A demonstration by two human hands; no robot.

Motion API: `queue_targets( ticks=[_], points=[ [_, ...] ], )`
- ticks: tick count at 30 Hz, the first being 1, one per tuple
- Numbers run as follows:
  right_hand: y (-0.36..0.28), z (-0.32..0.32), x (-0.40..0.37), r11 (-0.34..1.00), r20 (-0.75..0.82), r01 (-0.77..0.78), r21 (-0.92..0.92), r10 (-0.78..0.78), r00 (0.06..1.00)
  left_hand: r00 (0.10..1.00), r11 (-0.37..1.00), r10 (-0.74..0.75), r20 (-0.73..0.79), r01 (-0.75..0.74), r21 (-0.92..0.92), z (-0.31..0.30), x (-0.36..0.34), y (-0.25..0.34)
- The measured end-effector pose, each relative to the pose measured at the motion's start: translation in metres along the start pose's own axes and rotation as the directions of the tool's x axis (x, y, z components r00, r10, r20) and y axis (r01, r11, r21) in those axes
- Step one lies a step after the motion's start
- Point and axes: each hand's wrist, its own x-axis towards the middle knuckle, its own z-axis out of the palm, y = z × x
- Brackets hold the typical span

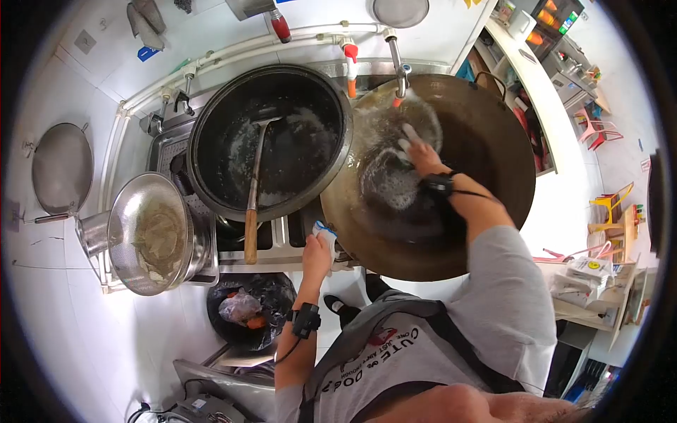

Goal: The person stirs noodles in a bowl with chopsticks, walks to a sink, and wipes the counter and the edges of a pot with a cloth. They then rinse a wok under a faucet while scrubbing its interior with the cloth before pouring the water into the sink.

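A large brown wok [486,141] leans tilted under the tap [398,63], its soapy hollow facing the person. The right hand [425,158] is inside it, its grip closed on a white pad [407,139] pressed against the sudsy wall. The left hand [317,259], nearer the body, has its grip clamped on the wok's near rim through a rag [324,229].

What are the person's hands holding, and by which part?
The left hand grips the wok by its near rim, through a cloth. The right hand presses a white pad against its inside.
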Motion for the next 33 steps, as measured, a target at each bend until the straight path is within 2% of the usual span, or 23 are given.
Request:
queue_targets(
  ticks=[1,2,4,5,6,7,9,11,12,14,16,18,21,23,24,25,26,27,29,30,31,32,33],
  points=[
    [0.016,-0.011,-0.026,0.995,-0.144,0.076,-0.068,-0.086,0.986,1.0,1.0,0.008,-0.011,-0.008,-0.017,0.0,-0.001,0.0],
    [0.017,0.016,-0.049,0.897,0.286,0.367,-0.247,-0.295,0.912,1.0,0.999,0.018,-0.024,-0.019,-0.037,0.0,0.0,0.0],
    [0.0,0.007,-0.08,0.703,0.686,0.655,-0.277,-0.333,0.647,1.0,0.999,0.009,-0.024,-0.011,-0.052,-0.001,0.002,0.001],
    [-0.014,-0.033,-0.093,0.813,0.602,0.582,0.008,-0.468,0.646,1.0,0.998,-0.006,-0.018,0.005,-0.063,0.0,0.002,0.0],
    [-0.026,-0.083,-0.099,0.822,0.48,0.483,0.302,-0.569,0.668,1.0,0.998,0.005,-0.021,-0.006,-0.069,0.002,0.004,-0.001],
    [-0.04,-0.155,-0.091,0.755,0.392,0.407,0.514,-0.629,0.671,1.0,0.998,0.004,-0.024,-0.006,-0.07,0.004,0.005,-0.004],
    [-0.09,-0.157,-0.092,0.537,0.247,0.247,0.807,-0.686,0.685,1.0,0.997,0.008,-0.029,-0.01,-0.073,0.006,0.006,-0.007],
    [-0.133,-0.118,-0.077,0.436,0.05,0.319,0.841,-0.651,0.758,1.0,0.993,-0.017,-0.002,0.016,-0.115,0.006,0.008,-0.008],
    [-0.15,-0.127,-0.055,0.462,-0.11,0.454,0.762,-0.598,0.794,1.0,0.993,-0.018,-0.01,0.016,-0.115,0.008,0.008,-0.01],
    [-0.169,-0.122,-0.012,0.615,-0.248,0.529,0.585,-0.486,0.838,0.999,0.996,0.025,-0.031,-0.028,-0.084,0.013,0.008,-0.016],
    [-0.184,-0.091,0.033,0.826,-0.359,0.397,0.401,-0.257,0.897,0.996,0.997,0.076,-0.036,-0.076,-0.018,0.014,0.008,-0.019],
    [-0.185,-0.022,0.085,0.751,-0.24,0.302,0.587,-0.194,0.951,1.0,1.0,-0.005,-0.007,0.005,-0.019,0.01,0.007,-0.012],
    [-0.118,-0.047,0.121,0.944,0.037,0.189,0.272,-0.206,0.978,0.997,0.996,0.075,-0.016,-0.075,0.049,0.018,0.005,-0.029],
    [-0.074,-0.053,0.14,0.994,0.007,-0.007,0.107,0.007,1.0,0.993,0.989,0.116,0.028,-0.118,0.086,0.003,0.002,-0.009],
    [-0.055,-0.049,0.15,0.988,-0.072,-0.145,0.051,0.148,0.986,0.993,0.989,0.112,0.023,-0.114,0.095,0.005,0.003,-0.013],
    [-0.033,-0.033,0.161,0.974,-0.044,-0.218,-0.064,0.215,0.976,0.977,0.965,0.214,0.011,-0.213,0.156,0.008,0.003,-0.021],
    [-0.012,-0.014,0.169,0.943,-0.024,-0.281,-0.181,0.281,0.959,0.95,0.928,0.312,0.003,-0.306,0.214,0.01,0.003,-0.027],
    [0.012,-0.006,0.166,0.946,-0.027,-0.274,-0.174,0.273,0.962,0.953,0.93,0.304,-0.001,-0.296,0.219,0.011,0.003,-0.03],
    [0.064,-0.009,0.143,0.817,-0.08,-0.575,-0.048,0.571,0.817,0.985,0.979,0.174,0.011,-0.175,0.108,0.013,0.003,-0.03],
    [0.085,-0.021,0.123,0.758,-0.081,-0.621,-0.202,0.619,0.781,0.985,0.98,0.169,0.015,-0.17,0.103,0.013,0.002,-0.026],
    [0.108,-0.006,0.109,0.696,-0.025,-0.68,-0.23,0.694,0.719,0.998,0.998,0.063,0.012,-0.063,0.023,0.01,0.004,-0.019],
    [0.119,0.006,0.085,0.561,-0.17,-0.653,-0.508,0.678,0.715,0.999,0.997,-0.049,0.021,0.05,-0.057,0.006,0.004,-0.012],
    [0.122,-0.005,0.061,0.578,0.019,-0.61,-0.542,0.734,0.679,0.997,0.995,-0.076,0.016,0.077,-0.061,0.003,0.003,-0.005]
  ],
)
